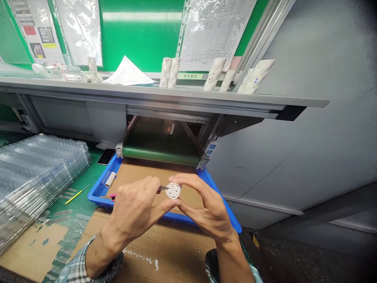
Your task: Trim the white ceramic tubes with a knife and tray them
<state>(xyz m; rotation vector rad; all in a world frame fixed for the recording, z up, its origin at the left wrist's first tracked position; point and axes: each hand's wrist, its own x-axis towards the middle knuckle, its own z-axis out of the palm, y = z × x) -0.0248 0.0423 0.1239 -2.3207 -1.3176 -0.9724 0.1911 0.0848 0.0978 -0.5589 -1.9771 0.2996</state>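
Observation:
Between the fingertips and thumb of my right hand (203, 200) is a white cylindrical part (173, 191), its round end with several small holes turned up toward me. My left hand (135, 208) is closed around a small knife, and most of its handle is hidden in the fingers. The short dark knife blade (164, 188) touches, or nearly touches, the left rim of the part. Both hands are above the near side of a blue tray (224, 208) lined with cardboard.
Another white cylinder (110, 179) lies in the tray's left side, near a pink-and-black item (113, 197). A green conveyor belt (159, 145) ends over the tray. Left are stacked clear plastic trays (38, 173), a phone (106, 157) and a yellow-handled tool (73, 197). White cylinders (215, 74) stand on the shelf.

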